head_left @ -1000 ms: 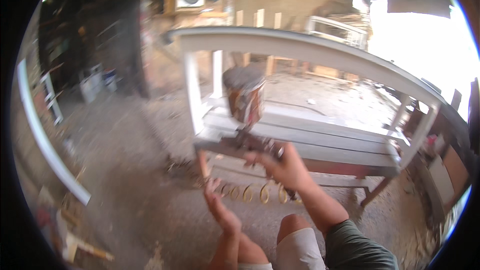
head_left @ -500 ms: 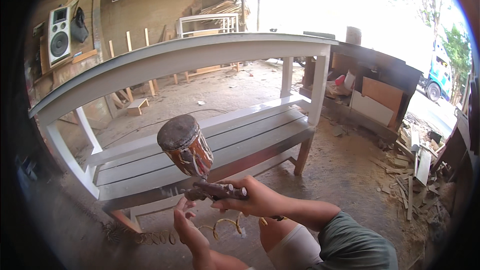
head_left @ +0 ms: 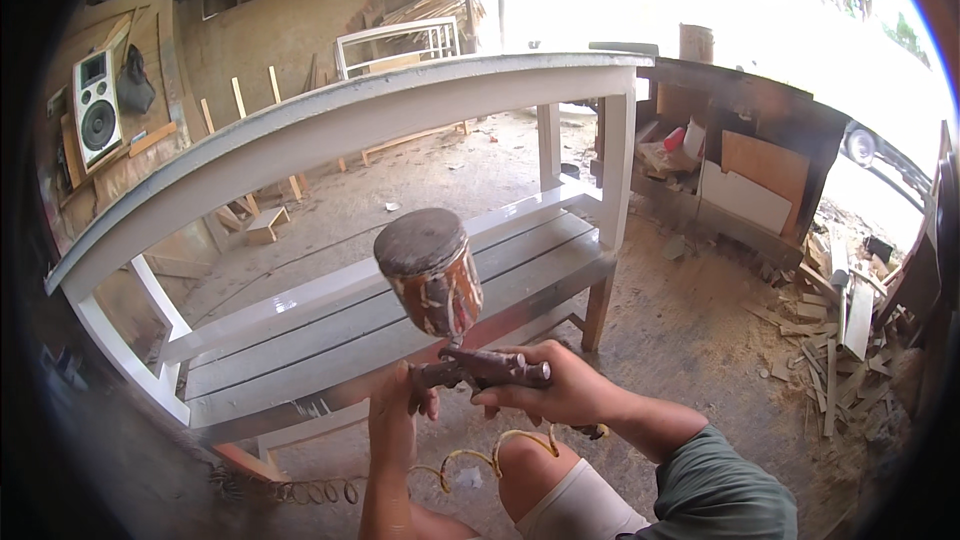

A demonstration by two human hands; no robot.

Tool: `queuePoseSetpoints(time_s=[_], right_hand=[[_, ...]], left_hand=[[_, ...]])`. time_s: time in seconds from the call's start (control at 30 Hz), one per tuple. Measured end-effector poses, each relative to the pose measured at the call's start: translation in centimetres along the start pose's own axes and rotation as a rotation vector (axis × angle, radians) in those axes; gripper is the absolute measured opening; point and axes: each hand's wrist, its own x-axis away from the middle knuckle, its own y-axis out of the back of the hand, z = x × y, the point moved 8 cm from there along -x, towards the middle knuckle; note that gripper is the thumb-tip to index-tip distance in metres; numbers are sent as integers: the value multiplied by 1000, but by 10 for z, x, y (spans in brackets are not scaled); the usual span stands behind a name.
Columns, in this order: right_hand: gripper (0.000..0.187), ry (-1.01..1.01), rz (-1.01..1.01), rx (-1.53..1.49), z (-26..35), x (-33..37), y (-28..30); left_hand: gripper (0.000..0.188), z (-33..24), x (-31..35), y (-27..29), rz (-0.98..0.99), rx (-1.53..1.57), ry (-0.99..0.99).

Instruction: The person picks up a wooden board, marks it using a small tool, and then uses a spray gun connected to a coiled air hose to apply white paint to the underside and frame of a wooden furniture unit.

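Note:
My right hand (head_left: pixel 562 386) is closed around the handle of a dark, paint-stained spray gun (head_left: pixel 490 366). On top of the gun sits a tilted paint cup (head_left: pixel 432 285), orange-brown with dried drips and a dark lid. At the gun's front end, the fingers of my left hand (head_left: pixel 393 415) are curled and pinch the nozzle. A yellow coiled air hose (head_left: pixel 497 452) runs below the gun toward the left. Just beyond both hands stands a piece of slatted wooden furniture (head_left: pixel 330 345), mostly painted whitish, with bare brown wood on its lower front and legs.
Wood scraps (head_left: pixel 835 340) lie heaped at the right. A dark cabinet (head_left: pixel 745 155) with boards and odds and ends stands at the back right. At the far left a speaker (head_left: pixel 97 110) hangs on the wall. A small wooden stool (head_left: pixel 267 225) and a white frame (head_left: pixel 395 45) are farther back.
The spray gun and my right hand have moved to the right. My left hand has risen and closed on the nozzle. The view has shifted slightly.

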Motion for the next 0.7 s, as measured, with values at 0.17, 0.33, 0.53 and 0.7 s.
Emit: queuePoseSetpoints(time_s=[0.17, 0.33, 0.53, 0.7], right_hand=[[46, -47, -45, -7, -16, 0, 15], [48, -86, -94, -16, -29, -3, 22], [29, -122, -169, -120, -39, -9, 24], [29, -72, -250, -213, -40, -10, 30]], left_hand=[[55, 3, -17, -19, 67, 18, 1], [49, 17, -30, -20, 70, 49, -8], [48, 6, -33, -24, -31, 35, 89], [49, 9, -46, -34, 22, 15, 134]])
